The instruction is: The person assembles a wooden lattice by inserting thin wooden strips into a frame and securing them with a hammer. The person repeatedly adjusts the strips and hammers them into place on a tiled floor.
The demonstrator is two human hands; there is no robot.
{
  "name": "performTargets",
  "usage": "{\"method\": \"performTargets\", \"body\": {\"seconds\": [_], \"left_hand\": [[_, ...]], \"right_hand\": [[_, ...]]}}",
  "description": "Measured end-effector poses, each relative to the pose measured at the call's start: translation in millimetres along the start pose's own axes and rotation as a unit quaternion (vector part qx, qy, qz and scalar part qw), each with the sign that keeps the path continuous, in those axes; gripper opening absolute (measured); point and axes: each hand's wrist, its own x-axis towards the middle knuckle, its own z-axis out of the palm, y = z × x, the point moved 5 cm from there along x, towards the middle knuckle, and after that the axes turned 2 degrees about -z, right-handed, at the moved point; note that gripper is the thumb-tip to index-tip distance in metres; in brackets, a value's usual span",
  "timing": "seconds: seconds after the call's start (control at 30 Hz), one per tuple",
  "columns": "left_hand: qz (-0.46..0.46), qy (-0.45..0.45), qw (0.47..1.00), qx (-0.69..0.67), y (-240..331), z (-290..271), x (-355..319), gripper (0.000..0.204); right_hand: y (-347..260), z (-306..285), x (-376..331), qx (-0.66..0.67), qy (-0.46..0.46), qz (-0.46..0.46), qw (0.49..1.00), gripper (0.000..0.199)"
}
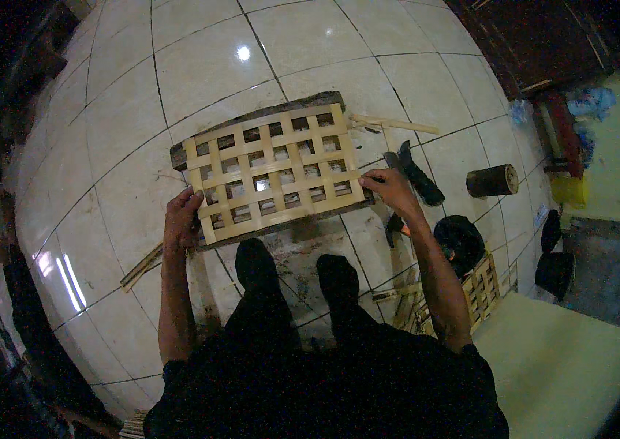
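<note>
A woven lattice panel of pale flat strips, which look like bamboo (281,216), lies across dark weathered wood; one dark wooden beam (255,121) shows along its far edge. My left hand (182,219) is closed at the panel's near left side, thumb and fingertips against its edge strip. At the right edge, my right hand (392,192) pinches the end of a crosswise strip between thumb and finger. Square gaps between the strips show the dark wood and pale floor beneath. My two feet in dark covering (255,265) stand just on the near side of the panel.
Right of the panel lie a dark-handled blade tool (423,183), loose strips (406,126) and a short round log (491,181). A black rounded object (458,241) and another woven lattice (483,293) are beside my right forearm. More strips (143,266) lie left. A dark cabinet (537,44) stands far right.
</note>
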Motion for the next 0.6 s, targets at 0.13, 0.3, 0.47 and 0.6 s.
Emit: {"method": "performTargets", "body": {"seconds": [0.13, 0.3, 0.47, 0.6], "left_hand": [[0.002, 0.002, 1.0, -0.014, 5.3, 4.8, -3.2, 0.031], [-0.005, 0.003, 1.0, 0.004, 3.5, -1.3, -2.9, 0.031], [0.03, -0.013, 0.999, -0.021, -14.0, -8.1, 11.4, 0.031], [-0.008, -0.007, 1.0, 0.024, -8.7, -3.5, 0.8, 0.037]], "right_hand": [[13.4, 5.9, 4.2, 0.009, -0.009, 0.028, 1.0, 0.035], [2.3, 7.1, 2.3, 0.041, -0.03, 0.059, 0.997, 0.035], [3.0, 8.1, 1.1, 0.042, -0.003, 0.015, 0.999, 0.035], [-5.3, 8.3, -5.5, 0.047, -0.002, 0.046, 0.998, 0.032]]}}
